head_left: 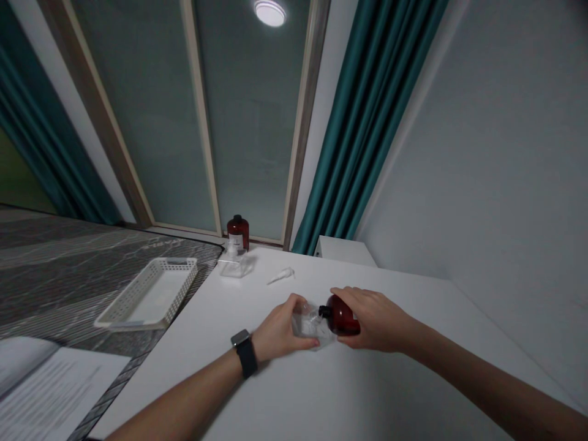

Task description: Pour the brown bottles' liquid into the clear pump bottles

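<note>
My left hand [281,329], with a dark watch on its wrist, grips a clear plastic bottle [309,326] low over the white table. In my right hand [374,318] is a dark red-brown bottle [342,316], tilted on its side. Its black neck [324,311] points left, at the clear bottle's top; whether the two touch I cannot tell. A white pump head [282,275] with its tube lies on the table beyond my hands. Farther back stand another red-brown bottle [243,228] with a black cap and, in front of it, a clear pump bottle [234,264].
A white perforated basket [158,262] rests on the grey patterned bed surface at left. Below it lies an open book [68,383]. The white table [294,398] runs up to a wall at right. A white cabinet [346,250] stands past its far edge, near green curtains [353,122].
</note>
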The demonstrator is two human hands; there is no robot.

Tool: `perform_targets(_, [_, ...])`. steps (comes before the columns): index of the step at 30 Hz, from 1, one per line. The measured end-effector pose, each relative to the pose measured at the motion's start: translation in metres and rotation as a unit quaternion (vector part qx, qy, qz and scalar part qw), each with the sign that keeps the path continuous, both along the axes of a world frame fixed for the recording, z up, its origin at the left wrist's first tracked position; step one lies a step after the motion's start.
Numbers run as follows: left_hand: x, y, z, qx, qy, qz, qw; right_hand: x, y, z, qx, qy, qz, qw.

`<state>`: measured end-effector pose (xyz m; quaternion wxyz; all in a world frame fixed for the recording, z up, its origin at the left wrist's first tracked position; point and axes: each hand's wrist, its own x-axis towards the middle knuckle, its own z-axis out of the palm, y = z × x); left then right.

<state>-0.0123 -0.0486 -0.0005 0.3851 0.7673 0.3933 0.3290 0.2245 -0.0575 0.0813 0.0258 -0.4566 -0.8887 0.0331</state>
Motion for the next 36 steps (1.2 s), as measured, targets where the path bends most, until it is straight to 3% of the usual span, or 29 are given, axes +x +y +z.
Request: perform_targets(36, [-0.0005,-0.0005,0.0021,-0.004,0.0,-0.004,1.0,0.0024,0.0028,-0.0039,0.036,0.017,0.025,0.999])
